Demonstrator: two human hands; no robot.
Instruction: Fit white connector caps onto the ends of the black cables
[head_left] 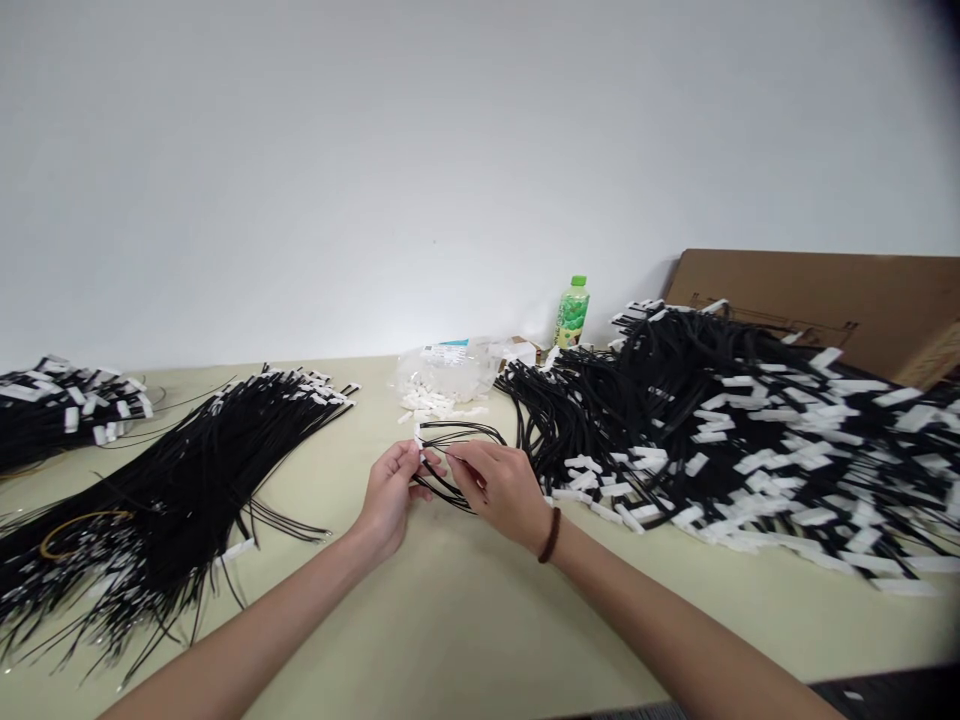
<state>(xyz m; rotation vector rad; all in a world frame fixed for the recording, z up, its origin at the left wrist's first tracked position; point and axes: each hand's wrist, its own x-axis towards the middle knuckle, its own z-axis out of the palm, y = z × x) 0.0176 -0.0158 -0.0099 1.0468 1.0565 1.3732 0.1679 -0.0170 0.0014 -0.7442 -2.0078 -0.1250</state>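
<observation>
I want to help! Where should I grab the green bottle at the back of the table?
Probably grip the green bottle around its upright middle, below the cap, coming from the front left. The black cable pile crowds its right side and the wall stands close behind it.

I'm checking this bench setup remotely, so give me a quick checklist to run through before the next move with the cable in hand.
1. Left hand grips the cable: ok, fingertips pinch it near a white piece.
2. Right hand on the same cable: ok, fingers meet the left hand's.
3. White clips within reach: ok, loose ones lie just behind the hands, in front of the clip bag.
4. Clip seated on the cable end: cannot tell, the fingers hide it.
5. Held cable free of the right pile: cannot tell, its loop lies close to that pile's edge.
6. Bottle upright, capped: ok.
</observation>
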